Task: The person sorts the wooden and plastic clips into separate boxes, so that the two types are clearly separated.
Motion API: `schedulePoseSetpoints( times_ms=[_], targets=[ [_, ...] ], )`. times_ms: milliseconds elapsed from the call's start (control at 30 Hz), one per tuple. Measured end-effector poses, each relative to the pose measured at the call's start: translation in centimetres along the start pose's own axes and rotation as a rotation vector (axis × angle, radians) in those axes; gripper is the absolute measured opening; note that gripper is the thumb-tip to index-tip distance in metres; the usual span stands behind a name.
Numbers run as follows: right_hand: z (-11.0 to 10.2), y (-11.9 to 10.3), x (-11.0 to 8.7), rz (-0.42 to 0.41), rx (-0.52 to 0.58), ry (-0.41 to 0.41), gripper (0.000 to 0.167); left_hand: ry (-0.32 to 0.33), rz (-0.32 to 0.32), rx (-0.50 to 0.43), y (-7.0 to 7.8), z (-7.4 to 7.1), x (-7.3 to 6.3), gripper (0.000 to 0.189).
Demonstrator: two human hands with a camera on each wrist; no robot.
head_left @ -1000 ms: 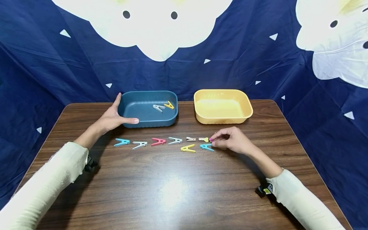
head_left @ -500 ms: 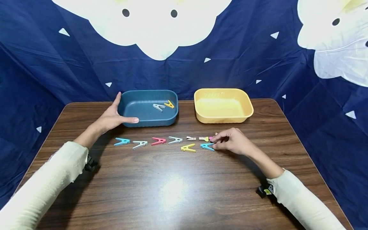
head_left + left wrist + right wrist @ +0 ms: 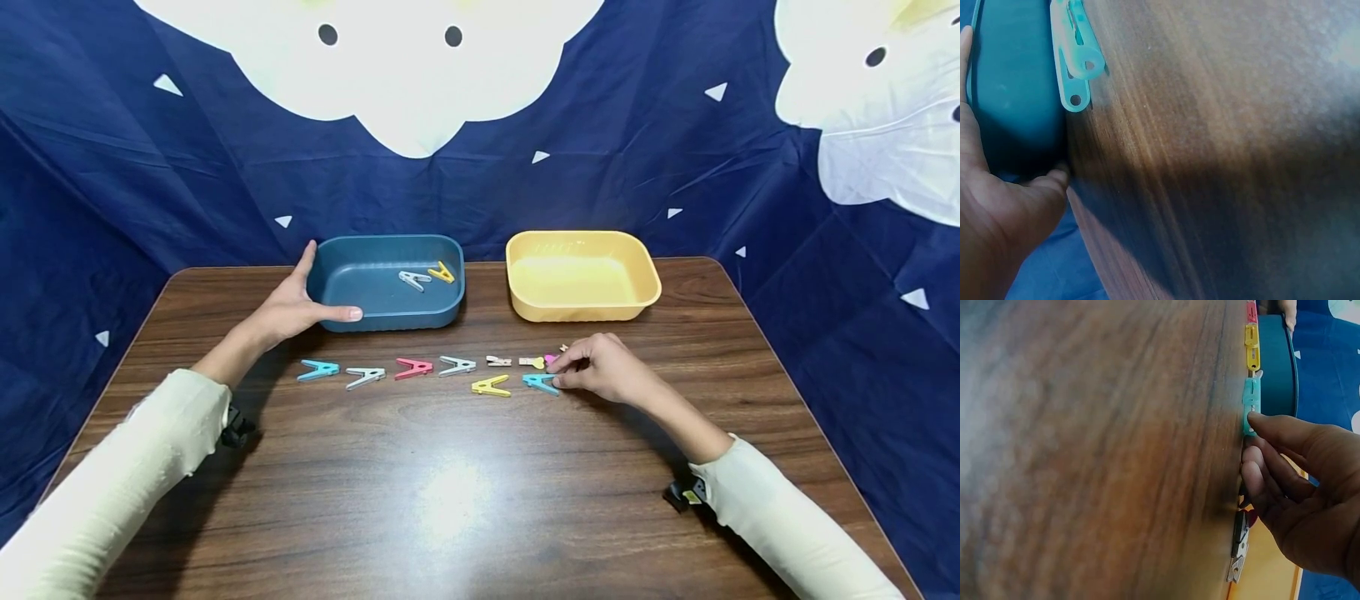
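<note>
My left hand (image 3: 288, 307) holds the left end of a dark blue plastic bin (image 3: 386, 322), thumb along its front rim and fingers around the end. In the left wrist view, a teal clothespin (image 3: 1077, 59) lies close to that bin. My right hand (image 3: 603, 367) is low over the table, thumb and forefinger pinching the free end of a blue clothespin (image 3: 537, 382). Just behind these fingers, a small pink-topped clip (image 3: 551, 360) is partly covered. Beside it lies a small wooden clip with a yellow heart (image 3: 534, 362).
A yellow clothespin (image 3: 491, 386) lies left of my right hand. Further left are a red one (image 3: 413, 368), pale ones (image 3: 365, 377) and a blue one (image 3: 318, 370). Two clothespins (image 3: 415, 281) lie inside the blue bin. A yellow bin (image 3: 585, 312) stands at back right.
My right hand's forefinger has shifted slightly from the pink-topped clip down toward the blue clothespin. The left hand and both bins have stayed put.
</note>
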State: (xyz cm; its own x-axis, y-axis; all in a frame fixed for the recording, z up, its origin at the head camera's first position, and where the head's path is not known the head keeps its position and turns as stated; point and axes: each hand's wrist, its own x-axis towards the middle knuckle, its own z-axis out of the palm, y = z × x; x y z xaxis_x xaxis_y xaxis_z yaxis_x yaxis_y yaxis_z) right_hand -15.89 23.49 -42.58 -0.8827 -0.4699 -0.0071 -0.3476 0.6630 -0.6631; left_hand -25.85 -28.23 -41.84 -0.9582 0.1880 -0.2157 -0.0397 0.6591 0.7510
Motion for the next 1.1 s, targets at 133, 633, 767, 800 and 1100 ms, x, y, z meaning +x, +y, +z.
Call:
schedulePoseSetpoints(
  times_ms=[133, 633, 767, 800, 1100],
  targets=[
    [0.05, -0.06, 0.03, -0.027, -0.020, 0.010, 0.010, -0.001, 0.001, -0.002, 0.15, -0.02, 0.03, 0.154],
    [-0.23, -0.04, -0.54, -0.002, 0.053, 0.021, 0.013, -0.002, -0.002, -0.008, 0.03, 0.17, -0.11, 0.154],
    [-0.36, -0.28, -0.56, -0.008, 0.087, 0.036, 0.013, 0.001, 0.005, -0.015, 0.16, 0.10, -0.14, 0.154],
    [-0.39, -0.34, -0.54, -0.009, 0.094, 0.039, 0.013, 0.001, 0.005, -0.016, 0.17, 0.08, -0.13, 0.154],
    [-0.38, -0.87, -0.14, -0.004, 0.139, 0.049, 0.008, -0.003, -0.001, -0.014, 0.07, 0.05, -0.12, 0.154]
  ],
)
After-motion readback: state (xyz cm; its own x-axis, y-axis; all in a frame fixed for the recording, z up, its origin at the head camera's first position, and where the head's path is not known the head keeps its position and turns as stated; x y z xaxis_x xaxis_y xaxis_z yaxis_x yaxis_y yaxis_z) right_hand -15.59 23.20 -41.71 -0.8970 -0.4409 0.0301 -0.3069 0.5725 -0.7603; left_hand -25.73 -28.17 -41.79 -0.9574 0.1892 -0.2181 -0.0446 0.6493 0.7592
